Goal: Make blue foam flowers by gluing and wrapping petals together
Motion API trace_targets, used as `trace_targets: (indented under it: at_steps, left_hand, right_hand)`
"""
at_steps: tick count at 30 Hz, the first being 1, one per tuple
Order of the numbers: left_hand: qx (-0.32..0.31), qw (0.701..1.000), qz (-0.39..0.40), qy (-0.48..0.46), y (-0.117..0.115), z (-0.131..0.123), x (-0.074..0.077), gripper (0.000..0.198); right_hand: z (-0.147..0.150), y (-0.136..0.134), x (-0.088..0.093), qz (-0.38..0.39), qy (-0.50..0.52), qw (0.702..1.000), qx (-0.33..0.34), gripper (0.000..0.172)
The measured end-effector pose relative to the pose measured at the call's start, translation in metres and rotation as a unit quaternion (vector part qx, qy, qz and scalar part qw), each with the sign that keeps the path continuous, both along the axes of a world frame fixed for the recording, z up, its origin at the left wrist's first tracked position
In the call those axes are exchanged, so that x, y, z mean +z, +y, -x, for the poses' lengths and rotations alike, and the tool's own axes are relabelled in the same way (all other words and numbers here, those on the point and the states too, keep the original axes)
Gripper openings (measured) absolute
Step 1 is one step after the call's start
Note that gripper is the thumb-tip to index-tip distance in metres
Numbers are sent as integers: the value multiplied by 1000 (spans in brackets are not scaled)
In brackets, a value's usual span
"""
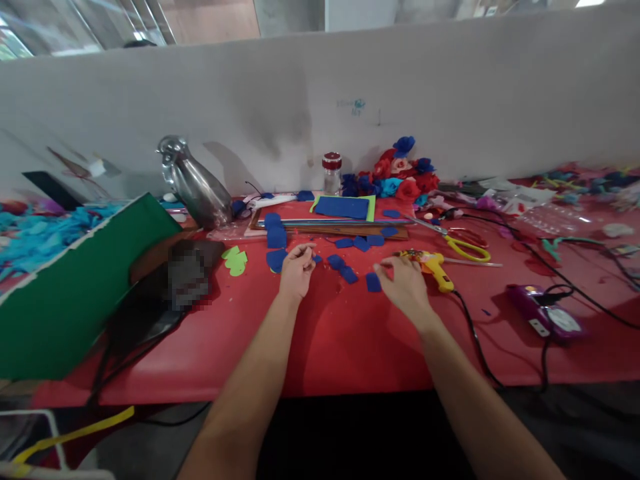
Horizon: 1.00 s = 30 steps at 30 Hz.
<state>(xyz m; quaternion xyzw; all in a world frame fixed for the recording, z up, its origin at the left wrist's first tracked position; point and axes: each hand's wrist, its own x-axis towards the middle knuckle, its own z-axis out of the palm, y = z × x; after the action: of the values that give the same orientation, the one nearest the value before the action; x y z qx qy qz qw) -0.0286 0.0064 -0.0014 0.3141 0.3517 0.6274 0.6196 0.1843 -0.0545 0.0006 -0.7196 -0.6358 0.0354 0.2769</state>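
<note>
My left hand (297, 272) is closed in a pinch above the red table cover, with a small blue piece (317, 258) at its fingertips. To the right, my right hand (407, 285) is loosely curved, thumb and fingers apart, and nothing shows between them. Just beyond it lies a yellow glue gun (440, 274), its front part partly hidden by my fingers. Several cut blue pieces (349, 274) are scattered between my hands, and one blue piece (373, 282) is beside my right thumb. More blue pieces (276, 237) form a column beyond my left hand.
Yellow-handled scissors (468, 249) and a purple power socket (545, 312) with black cords are at right. Light green pieces (235, 261), a black bag (150, 300), a green box (90, 287) and a steel jug (197, 187) are at left. Behind are a jar (332, 175) and paper flowers (400, 173).
</note>
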Motion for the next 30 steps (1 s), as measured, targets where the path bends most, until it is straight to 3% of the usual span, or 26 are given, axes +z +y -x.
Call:
trace_targets:
  at_steps: [3,5,9,12,16,20,25,30]
  left_hand:
    - [-45,999,-5,18,-2,-8,-1,3]
    - [-65,997,-7,28,-4,-11,0,7]
    - [-72,997,-1,30,-9,-10,7,20]
    - [-105,992,12,66,-13,-11,11,34]
    - [-138,983,33,117,-17,-14,13,40]
    - [-103,984,30,142,-19,-14,14,35]
    - [-101,983,39,145,-20,-16,16,32]
    - [-103,981,42,157,-22,-18,15,35]
  right_hand:
    - [0,-10,-7,68,-72,995,-30,26]
    - [2,-10,-10,63,-60,996,-13,14]
    - [9,3,-5,11,141,989,51,10]
    - [22,18,8,21,307,943,129,19]
    - [44,31,18,76,415,882,208,27]
    - [53,29,10,64,465,863,187,31]
    - [46,22,4,70,501,845,173,31]
    - [47,23,5,88,482,848,203,24]
